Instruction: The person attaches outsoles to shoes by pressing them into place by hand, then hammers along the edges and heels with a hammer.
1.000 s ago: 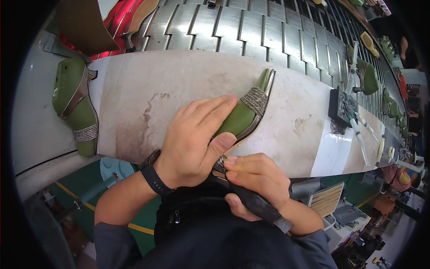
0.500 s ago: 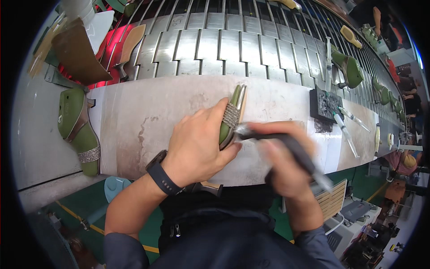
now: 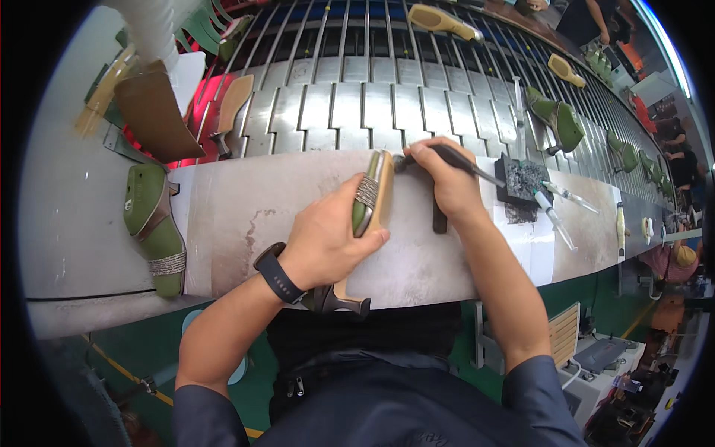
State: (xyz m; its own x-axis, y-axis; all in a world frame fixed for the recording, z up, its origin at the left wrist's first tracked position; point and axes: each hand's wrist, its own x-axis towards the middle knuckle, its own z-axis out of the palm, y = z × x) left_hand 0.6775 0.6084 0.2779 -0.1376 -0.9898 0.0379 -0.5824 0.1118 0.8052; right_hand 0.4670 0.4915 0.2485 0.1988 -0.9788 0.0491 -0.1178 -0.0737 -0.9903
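Observation:
My left hand [image 3: 324, 227] is closed around a green sandal [image 3: 366, 194] with a braided, glittery strap, tipped on its side over the pale work board. The tan sole [image 3: 384, 197] faces right, and the dark heel [image 3: 350, 304] sticks out toward me below my wrist. In my right hand [image 3: 453, 179] is a dark hammer [image 3: 463, 160] with a long curved head, its handle pointing down toward me. The hammer's round face is at the sole's toe end; whether it touches cannot be told.
Another green sandal [image 3: 160, 231] stands at the left. A black block [image 3: 521, 182] and syringes [image 3: 553, 216] lie to the right. Behind the board [image 3: 283, 171] runs a metal slat conveyor [image 3: 342, 108] carrying loose soles [image 3: 445, 21] and a green shoe [image 3: 557, 123].
My right hand and the hammer have moved away from me, from the sole's middle to its toe. The sandal has turned to show more of its sole, and its heel shows more.

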